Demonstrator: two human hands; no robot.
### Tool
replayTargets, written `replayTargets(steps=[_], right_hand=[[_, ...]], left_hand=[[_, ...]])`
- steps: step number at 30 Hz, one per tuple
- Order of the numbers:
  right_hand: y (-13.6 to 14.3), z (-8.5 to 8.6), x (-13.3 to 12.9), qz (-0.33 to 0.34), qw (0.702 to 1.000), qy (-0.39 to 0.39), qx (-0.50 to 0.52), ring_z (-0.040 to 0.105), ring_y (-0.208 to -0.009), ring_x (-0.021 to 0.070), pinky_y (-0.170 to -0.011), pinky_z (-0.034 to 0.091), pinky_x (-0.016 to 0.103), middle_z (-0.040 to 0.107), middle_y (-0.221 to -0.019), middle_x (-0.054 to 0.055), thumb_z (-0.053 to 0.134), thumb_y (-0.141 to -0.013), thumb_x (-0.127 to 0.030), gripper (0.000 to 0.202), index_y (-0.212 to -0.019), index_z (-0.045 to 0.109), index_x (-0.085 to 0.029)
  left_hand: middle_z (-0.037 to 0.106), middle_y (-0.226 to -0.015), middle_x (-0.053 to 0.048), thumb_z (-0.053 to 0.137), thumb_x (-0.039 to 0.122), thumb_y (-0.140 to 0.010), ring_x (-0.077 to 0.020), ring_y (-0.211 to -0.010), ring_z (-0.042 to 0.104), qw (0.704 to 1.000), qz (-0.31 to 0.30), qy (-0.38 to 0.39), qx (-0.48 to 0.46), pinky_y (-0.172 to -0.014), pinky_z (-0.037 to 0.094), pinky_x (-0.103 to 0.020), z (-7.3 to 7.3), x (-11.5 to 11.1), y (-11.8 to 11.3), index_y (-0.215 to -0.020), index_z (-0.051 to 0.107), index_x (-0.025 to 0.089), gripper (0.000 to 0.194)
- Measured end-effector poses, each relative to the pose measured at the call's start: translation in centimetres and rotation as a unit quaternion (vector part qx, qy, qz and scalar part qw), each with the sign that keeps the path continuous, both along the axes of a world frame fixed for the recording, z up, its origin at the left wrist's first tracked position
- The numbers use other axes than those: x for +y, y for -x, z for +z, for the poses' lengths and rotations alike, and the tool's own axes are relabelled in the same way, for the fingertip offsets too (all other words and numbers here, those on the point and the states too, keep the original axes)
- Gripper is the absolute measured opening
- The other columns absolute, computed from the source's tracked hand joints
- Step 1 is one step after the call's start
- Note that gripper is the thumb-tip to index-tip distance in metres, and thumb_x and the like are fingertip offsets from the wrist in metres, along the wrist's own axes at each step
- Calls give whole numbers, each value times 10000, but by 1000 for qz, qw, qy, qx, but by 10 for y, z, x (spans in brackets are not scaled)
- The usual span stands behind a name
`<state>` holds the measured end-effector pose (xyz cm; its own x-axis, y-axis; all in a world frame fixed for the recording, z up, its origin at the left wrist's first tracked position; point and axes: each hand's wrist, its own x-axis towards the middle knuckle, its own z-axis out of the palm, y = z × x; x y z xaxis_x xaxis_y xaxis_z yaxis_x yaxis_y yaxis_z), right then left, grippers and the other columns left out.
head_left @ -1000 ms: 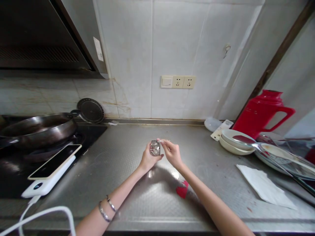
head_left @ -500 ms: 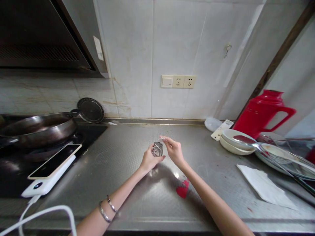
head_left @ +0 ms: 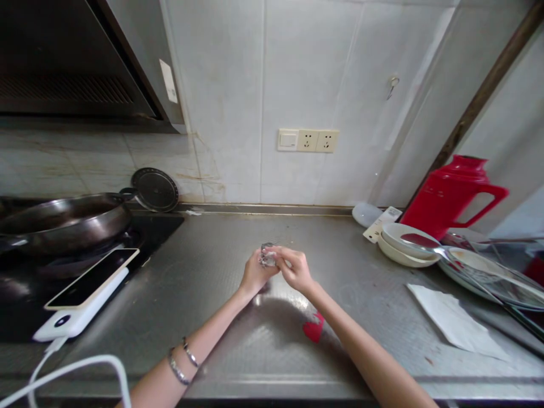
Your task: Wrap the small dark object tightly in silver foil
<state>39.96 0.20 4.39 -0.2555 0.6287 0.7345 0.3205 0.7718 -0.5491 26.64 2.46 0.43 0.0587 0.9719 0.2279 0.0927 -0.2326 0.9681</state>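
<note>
My left hand (head_left: 254, 276) is wrapped round a small silvery-grey object (head_left: 267, 256) with dark and pale patches, held just above the metal countertop (head_left: 204, 272). What kind of thing it is I cannot make out. My right hand (head_left: 294, 268) meets it from the right, thumb and fingertips pinched together against its near side. The fingers cover part of the object. Below the hands, partly behind my right forearm, a torn-looking red scrap (head_left: 313, 328) lies on the counter.
At the left, a steel pan (head_left: 72, 221) sits on the black stove, beside a phone (head_left: 93, 279) on a white power bank (head_left: 80, 317) with a cable. To the right are a red thermos jug (head_left: 450, 195), stacked bowls (head_left: 406, 255), plates and a white tissue (head_left: 454, 323).
My right hand has moved left and closed the gap, so its fingertips now touch the object. My left hand keeps hold of it and has shifted only slightly left.
</note>
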Motion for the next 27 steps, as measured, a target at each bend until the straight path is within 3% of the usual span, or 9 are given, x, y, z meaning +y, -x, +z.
replayTargets(steps=[4,7,10,15,17,20,24,27], right_hand=[[-10,2,10,-94,984,90,123,607,-597,154,-566,473,241,664,-653,25,468,-895,-449,372,-756,681,-176],[-15,-3,23,-127,968,104,189,619,-701,166,-648,485,252,684,-752,35,449,-895,-489,390,-840,675,-176],[-15,-9,31,-91,978,115,150,634,-830,189,-766,496,290,706,-880,57,455,-895,-487,382,-918,687,-184],[-13,-11,30,34,981,185,50,630,-946,183,-845,504,314,689,-1023,62,429,-916,-454,379,-1045,667,-189],[-12,-10,27,84,972,212,52,611,-1025,181,-907,487,328,659,-1110,64,500,-887,-429,359,-1140,613,-201],[-11,-11,26,148,954,251,75,600,-1067,186,-959,464,350,630,-1157,70,675,-768,-366,514,-1235,527,-210],[-8,-14,27,128,946,281,104,628,-1015,195,-950,473,370,643,-1125,84,744,-684,-307,570,-1202,543,-184],[-8,-10,26,97,943,290,131,650,-964,211,-911,500,382,677,-1056,89,764,-646,-299,580,-1175,568,-163]], left_hand=[[698,-804,-33,805,245,-549,-188,-771,660,1000,8,20,-17,-695,520,-274,6,-3,1,-1010,600,142,515],[692,-811,-37,811,249,-540,-190,-786,655,1000,4,29,0,-710,515,-278,10,-9,1,-1041,589,137,558],[690,-841,-41,795,258,-555,-188,-786,648,999,-20,20,26,-714,507,-279,13,-14,0,-1045,595,134,544],[693,-905,-57,789,271,-562,-200,-825,646,999,-18,8,45,-735,500,-286,13,-13,1,-1104,583,132,596],[696,-922,-62,789,278,-567,-204,-834,649,999,-13,-1,41,-745,501,-290,12,-10,2,-1112,584,136,600],[699,-951,-71,778,246,-575,-211,-846,655,999,-17,-10,41,-767,503,-303,10,-7,4,-1111,590,141,578],[693,-1001,-80,781,233,-583,-218,-887,660,999,-28,-12,16,-818,509,-330,5,-4,2,-1162,558,158,625],[673,-1063,-92,804,250,-580,-210,-916,657,999,-37,-3,-23,-846,509,-345,0,-3,1,-1301,420,186,819]])
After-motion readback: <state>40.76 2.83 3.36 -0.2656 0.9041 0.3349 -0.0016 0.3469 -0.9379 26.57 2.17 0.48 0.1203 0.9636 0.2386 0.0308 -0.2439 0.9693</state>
